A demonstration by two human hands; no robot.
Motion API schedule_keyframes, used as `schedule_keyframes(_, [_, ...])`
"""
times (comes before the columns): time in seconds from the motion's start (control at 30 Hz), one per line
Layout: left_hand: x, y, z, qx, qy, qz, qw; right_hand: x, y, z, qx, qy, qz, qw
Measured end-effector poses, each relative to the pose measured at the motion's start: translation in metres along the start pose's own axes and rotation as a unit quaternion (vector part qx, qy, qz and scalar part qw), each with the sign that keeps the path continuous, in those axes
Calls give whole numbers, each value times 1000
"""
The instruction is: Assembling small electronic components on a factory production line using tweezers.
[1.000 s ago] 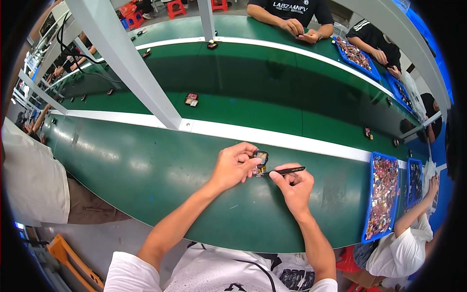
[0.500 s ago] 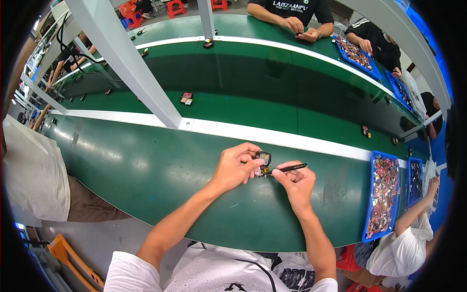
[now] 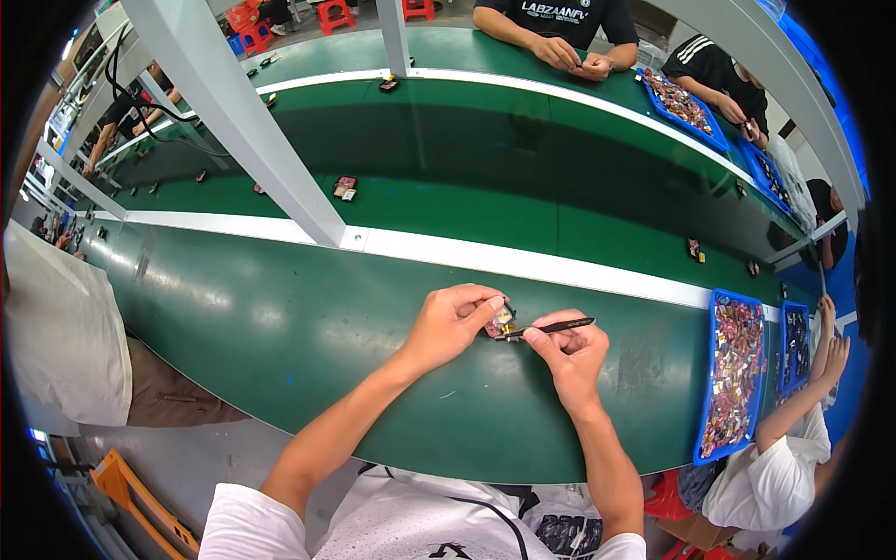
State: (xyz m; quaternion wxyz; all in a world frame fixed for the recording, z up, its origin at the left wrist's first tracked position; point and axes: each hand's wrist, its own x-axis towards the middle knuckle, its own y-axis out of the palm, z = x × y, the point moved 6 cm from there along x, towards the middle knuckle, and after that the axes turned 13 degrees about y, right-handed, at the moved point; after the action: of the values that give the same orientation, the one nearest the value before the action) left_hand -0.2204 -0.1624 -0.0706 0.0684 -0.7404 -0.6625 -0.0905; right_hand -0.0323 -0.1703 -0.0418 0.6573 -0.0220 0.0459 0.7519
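My left hand (image 3: 446, 322) is closed on a small electronic module (image 3: 500, 320) with a black case, a pale face and pink and yellow parts. It is held low over the green worktable (image 3: 373, 299). My right hand (image 3: 573, 353) pinches slim black tweezers (image 3: 567, 325). Their back end sticks out to the right, and the tips point left at the module's lower edge beside the yellow part. Whether the tips grip anything is too small to tell.
A blue tray (image 3: 702, 411) heaped with small pink and yellow parts stands at the right. Past the white rail (image 3: 523, 273), a green conveyor belt (image 3: 485, 205) carries several modules. A grey post (image 3: 243, 121) rises ahead on the left. Co-workers sit across and on both sides.
The module has tilted in my left hand, and my fingers have shifted on it. My right hand has moved slightly right with the tweezers. Modules on the belt have slid left.
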Motion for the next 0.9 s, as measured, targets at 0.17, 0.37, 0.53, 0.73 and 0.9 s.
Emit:
schedule_keyframes(0.17, [-4,2,-4,-20,-90,25,995,-4,-3,8,-57,-72,-44,995])
schedule_keyframes(0.37, [-2,-1,-2,-72,-108,71,989,-5,-1,8,-94,-97,-41,990])
schedule_keyframes(0.53, [-4,2,-8,-90,-116,132,980,-5,-1,8,-94,-94,-36,991])
schedule_keyframes(0.73, [-3,2,-14,-110,-111,146,977,-4,-1,5,-57,-76,-23,995])
schedule_keyframes(0.9, [-2,1,-19,-81,-113,118,983,-6,-3,7,-74,-88,-37,993])
